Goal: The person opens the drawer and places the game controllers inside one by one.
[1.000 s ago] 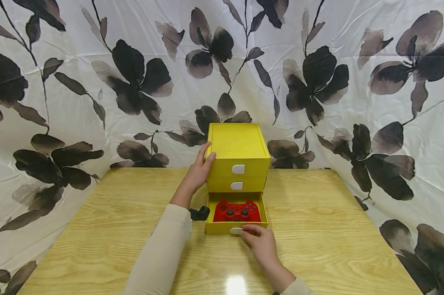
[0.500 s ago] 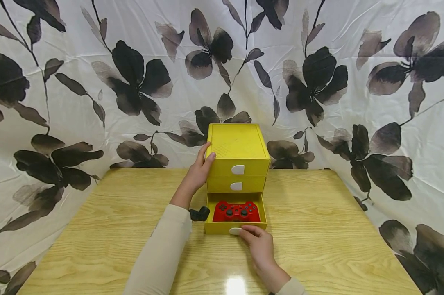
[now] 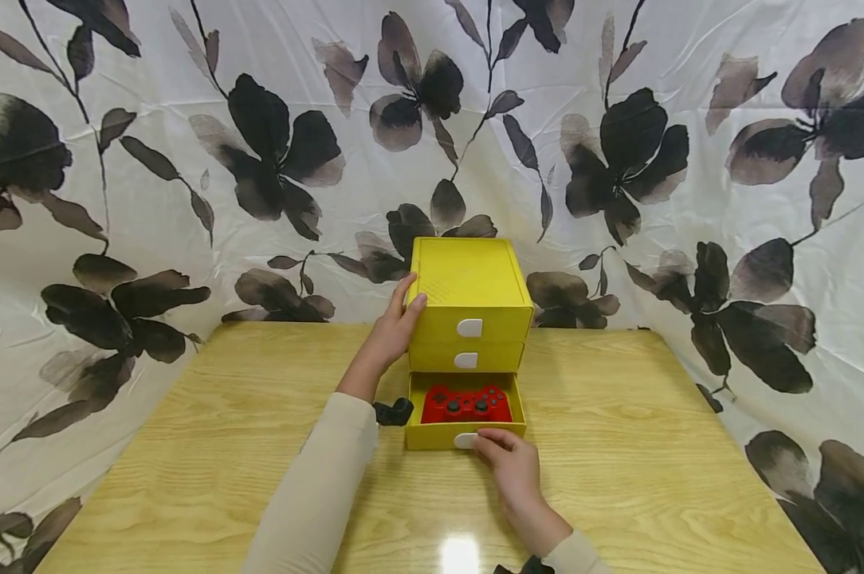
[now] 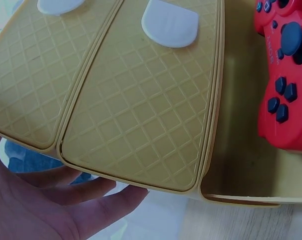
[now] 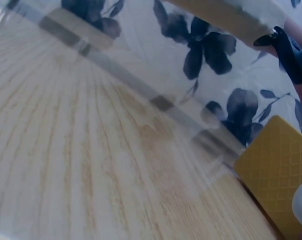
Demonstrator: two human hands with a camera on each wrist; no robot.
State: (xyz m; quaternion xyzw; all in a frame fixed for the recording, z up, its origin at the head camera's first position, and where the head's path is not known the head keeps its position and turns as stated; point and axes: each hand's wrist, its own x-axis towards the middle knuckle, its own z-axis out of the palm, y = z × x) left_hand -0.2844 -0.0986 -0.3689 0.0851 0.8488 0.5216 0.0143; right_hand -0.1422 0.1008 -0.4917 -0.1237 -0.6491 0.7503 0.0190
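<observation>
A yellow three-tier drawer box [image 3: 471,275] stands in the middle of the table in the head view. My left hand [image 3: 391,335] rests against its left side, thumb near the front edge; in the left wrist view its fingers [image 4: 103,210] lie fairly straight along that side. The bottom drawer [image 3: 432,438] is pulled out, with a red game controller [image 3: 466,405] lying inside. My right hand [image 3: 516,474] pinches the white handle [image 3: 465,441] of this drawer. Only a fingertip of it shows at the corner of the right wrist view. The two upper drawers [image 4: 136,110] are closed.
A light wooden table [image 3: 640,454] carries the box. Flower-patterned cloth [image 3: 274,48] hangs behind and at both sides. Black wrist-camera mounts [image 3: 394,412] sit at the wrists.
The bottom drawer has slid in slightly, together with the controller and my right hand on its handle. My left hand stays on the box's side. The head view has shifted a little.
</observation>
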